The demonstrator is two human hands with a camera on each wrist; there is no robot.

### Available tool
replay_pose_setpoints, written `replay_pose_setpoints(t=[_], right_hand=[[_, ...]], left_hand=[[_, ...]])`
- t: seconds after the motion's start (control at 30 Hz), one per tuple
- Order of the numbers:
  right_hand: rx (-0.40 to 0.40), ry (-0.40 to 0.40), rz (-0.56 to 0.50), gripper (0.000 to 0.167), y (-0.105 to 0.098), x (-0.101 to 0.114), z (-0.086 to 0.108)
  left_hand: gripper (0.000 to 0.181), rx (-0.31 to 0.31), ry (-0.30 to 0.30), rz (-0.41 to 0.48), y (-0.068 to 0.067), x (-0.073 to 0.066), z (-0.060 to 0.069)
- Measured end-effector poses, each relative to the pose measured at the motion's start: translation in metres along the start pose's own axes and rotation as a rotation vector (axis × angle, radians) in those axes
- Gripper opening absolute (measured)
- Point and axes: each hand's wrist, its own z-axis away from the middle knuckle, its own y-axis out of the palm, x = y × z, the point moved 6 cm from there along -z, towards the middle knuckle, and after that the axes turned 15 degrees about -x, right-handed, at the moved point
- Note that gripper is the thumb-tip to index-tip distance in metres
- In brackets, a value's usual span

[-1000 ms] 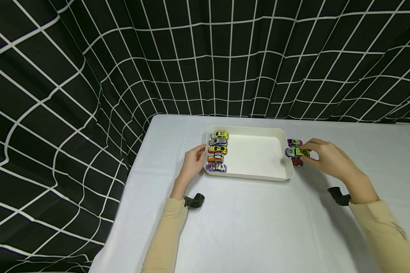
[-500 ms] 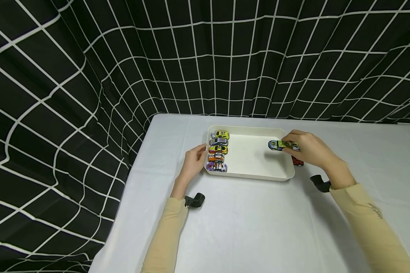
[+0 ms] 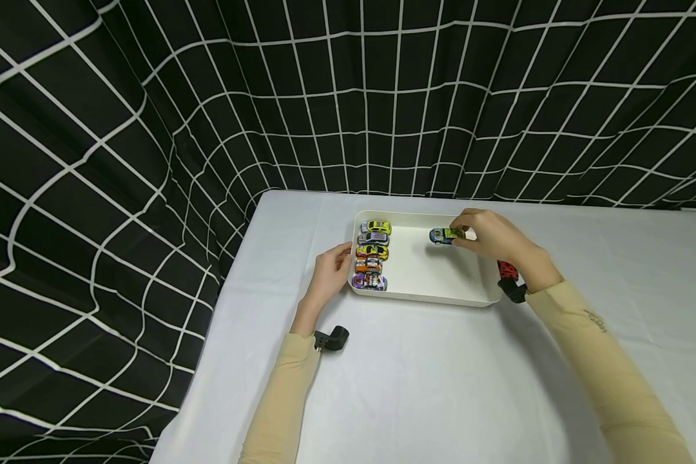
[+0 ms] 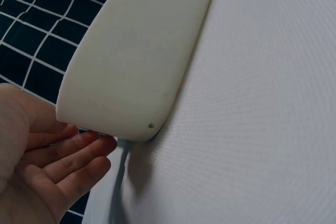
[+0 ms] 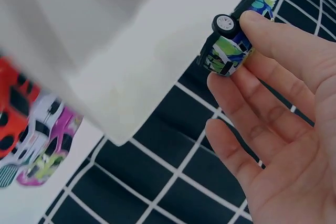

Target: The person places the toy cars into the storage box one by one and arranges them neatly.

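My right hand (image 3: 493,237) pinches a toy car (image 3: 442,236) in blue, green and yellow, above the right half of a white tray (image 3: 423,298). In the right wrist view the toy car (image 5: 231,51) sits between thumb and fingertips, wheels showing. Along the tray's left wall lies a column of several toy cars (image 3: 372,252), yellow, silver, orange and purple among them. My left hand (image 3: 329,274) rests at the tray's left end. In the left wrist view its loosely extended fingers (image 4: 79,153) touch the tray's outer wall (image 4: 126,61).
Just outside the tray's right wall, a red toy car (image 3: 507,270) is partly covered by my right wrist. The right wrist view also shows a white car (image 5: 42,119) and a pink one (image 5: 58,145) there. A black gridded curtain (image 3: 417,116) hangs behind the white-covered table (image 3: 417,380).
My right hand has lifted the blue-green toy car from beside the tray's right wall and carried it left over the tray. The left hand has stayed at the tray's left end.
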Motion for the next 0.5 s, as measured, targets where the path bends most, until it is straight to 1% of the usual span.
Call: replay_pose_setpoints(t=[0.33, 0.5], right_hand=[[0.034, -0.03, -0.06, 0.016, 0.023, 0.0, -0.02], [0.058, -0.004, -0.054, 0.015, 0.035, -0.002, -0.027]], left_hand=[[0.034, -0.002, -0.001, 0.003, 0.0, 0.0, 0.0], [0.033, -0.005, 0.001, 0.011, -0.001, 0.0, 0.0]])
